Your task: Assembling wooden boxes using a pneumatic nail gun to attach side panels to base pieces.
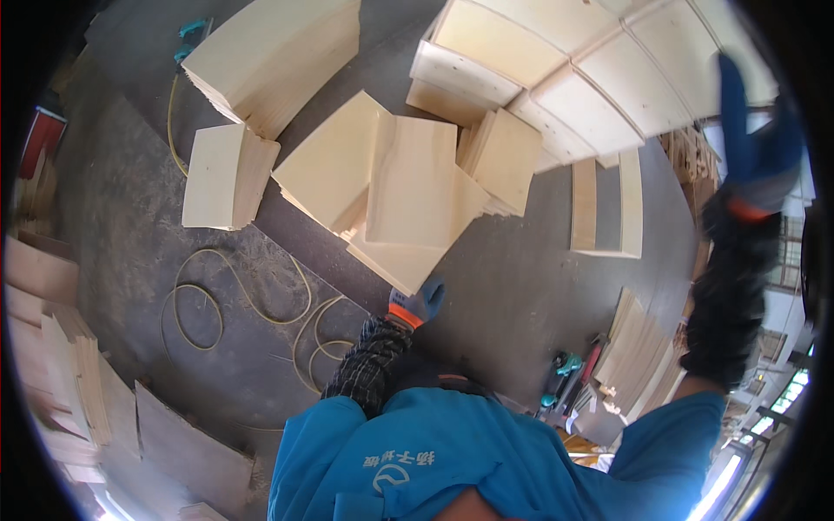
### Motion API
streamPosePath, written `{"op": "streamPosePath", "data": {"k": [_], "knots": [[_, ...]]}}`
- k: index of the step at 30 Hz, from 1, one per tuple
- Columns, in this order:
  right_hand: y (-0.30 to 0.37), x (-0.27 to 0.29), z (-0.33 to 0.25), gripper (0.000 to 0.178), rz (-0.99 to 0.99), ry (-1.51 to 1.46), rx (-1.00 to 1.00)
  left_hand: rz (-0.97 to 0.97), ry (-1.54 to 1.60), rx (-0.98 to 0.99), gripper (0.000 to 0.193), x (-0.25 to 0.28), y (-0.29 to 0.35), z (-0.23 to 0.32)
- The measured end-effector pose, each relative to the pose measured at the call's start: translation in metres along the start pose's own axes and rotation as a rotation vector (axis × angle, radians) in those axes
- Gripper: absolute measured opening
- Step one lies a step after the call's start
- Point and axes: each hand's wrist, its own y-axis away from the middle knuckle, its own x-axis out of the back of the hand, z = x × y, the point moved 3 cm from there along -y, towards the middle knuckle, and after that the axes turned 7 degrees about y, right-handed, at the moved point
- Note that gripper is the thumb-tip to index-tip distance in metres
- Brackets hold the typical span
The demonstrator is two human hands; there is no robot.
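Observation:
My left hand (420, 300), in a grey-blue glove with an orange cuff, is low at the table's near edge. It is beside the near corner of a pale plywood panel (408, 260); its fingers are partly hidden, and I cannot tell whether they grip the panel. Another panel (413, 178) lies across that one, next to a loose stack of panels (334, 165). My right hand (757, 143), in a blue glove, is raised at the far right with fingers stretched apart and nothing in them. It is nearest to the stacked wooden boxes (608, 95).
Panel stacks stand at the back left (274, 56) and left (213, 178). An open wooden frame (632, 208) stands on the dark table (530, 286) at right. A yellow hose (248, 295) coils on the floor. Teal-and-black tools (566, 365) lie near more panels (630, 347).

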Motion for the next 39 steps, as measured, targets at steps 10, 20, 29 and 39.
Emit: {"op": "streamPosePath", "data": {"k": [10, 20, 29, 39], "knots": [[0.406, -0.034, -0.209, 0.063, -0.493, -0.517, -1.382, -0.221, 0.018, 0.139, 0.014, -0.016, -0.003, 0.008], [0.55, 0.1, -0.368, 0.064, -0.775, -0.429, -1.668, -0.195, 0.045, 0.395, 0.029, -0.029, -0.003, 0.004], [0.538, 0.062, -0.4, 0.064, -0.69, -0.704, -1.793, 0.015, 0.156, 0.137, 0.057, -0.021, -0.113, 0.159], [0.453, 0.03, -0.358, 0.061, -0.532, -0.816, -1.613, 0.142, 0.04, -0.049, 0.046, 0.057, -0.066, 0.231]]}}
